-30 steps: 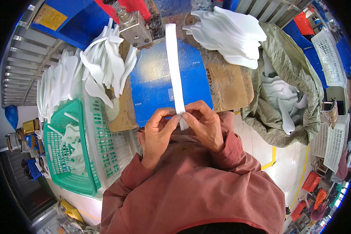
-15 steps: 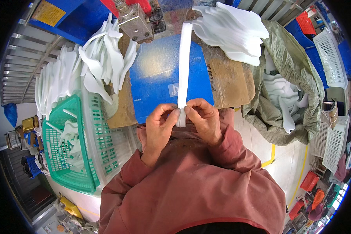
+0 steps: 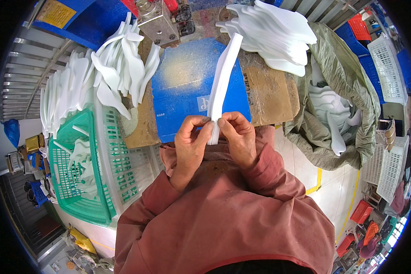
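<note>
Both hands pinch the near end of a long, narrow white foam strip [image 3: 222,84] that runs away from the body toward one o'clock, slightly wavy along its length and curling at its far tip. The left hand [image 3: 190,146] grips it between thumb and bent forefinger at the strip's nine o'clock side; the right hand [image 3: 239,137] grips it from the three o'clock side, fingertips almost meeting the left ones. The strip hangs above a blue rectangular board with a worn, chalky patch [image 3: 187,82], which lies on brown corrugated cardboard [image 3: 267,98] covering the counter.

As a judgement, the work looks well advanced but not finished. At one o'clock a tall stack of flat white curved foam pieces [image 3: 274,34] sits on the cardboard, and at ten o'clock many more white foam pieces stand upright on edge [image 3: 118,68]. At eight o'clock a green plastic lattice basket [image 3: 75,192] holds a few scattered white offcuts, beside a white lattice basket [image 3: 123,160]. At three o'clock an olive woven sack [image 3: 347,86] lies open with more white foam shapes inside.

The foam looks soft, matte and smooth; the baskets are rigid and gridded, and the sack is coarse and crumpled. A grey metal block [image 3: 157,20] stands at twelve o'clock.
</note>
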Demonstrator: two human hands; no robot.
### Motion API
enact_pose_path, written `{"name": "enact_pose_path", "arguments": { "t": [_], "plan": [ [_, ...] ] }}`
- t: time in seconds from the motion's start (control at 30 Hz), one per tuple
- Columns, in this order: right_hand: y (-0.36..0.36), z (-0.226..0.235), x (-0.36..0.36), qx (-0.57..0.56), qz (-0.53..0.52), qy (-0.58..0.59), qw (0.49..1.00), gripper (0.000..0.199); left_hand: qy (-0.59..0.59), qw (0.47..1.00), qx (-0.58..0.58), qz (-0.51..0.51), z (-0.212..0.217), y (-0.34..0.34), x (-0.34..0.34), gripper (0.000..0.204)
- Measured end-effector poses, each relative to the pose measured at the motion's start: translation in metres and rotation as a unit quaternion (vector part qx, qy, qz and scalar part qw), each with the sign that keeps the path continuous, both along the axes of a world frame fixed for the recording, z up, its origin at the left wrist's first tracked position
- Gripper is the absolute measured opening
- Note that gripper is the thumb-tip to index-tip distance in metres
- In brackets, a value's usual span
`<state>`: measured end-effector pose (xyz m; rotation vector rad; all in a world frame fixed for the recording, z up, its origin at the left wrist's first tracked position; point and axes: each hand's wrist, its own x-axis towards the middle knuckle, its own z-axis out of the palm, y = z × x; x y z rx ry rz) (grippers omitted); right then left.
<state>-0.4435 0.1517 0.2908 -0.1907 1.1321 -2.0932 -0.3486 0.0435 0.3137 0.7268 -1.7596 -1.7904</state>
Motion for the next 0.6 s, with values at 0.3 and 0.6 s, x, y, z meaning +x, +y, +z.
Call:
{"name": "enact_pose_path", "arguments": {
  "t": [0.3, 0.6],
  "plan": [
    [-0.008, 0.008, 0.006, 0.033, -0.021, 0.070, 0.997, 0.009, -0.031, 0.991, -0.127, 0.032, -0.001, 0.003, 0.000, 0.013],
    [0.000, 0.011, -0.006, 0.075, 0.046, 0.156, 0.984, 0.007, -0.019, 0.995, 0.082, -0.055, 0.011, -0.024, 0.014, 0.014]
  ]
}}
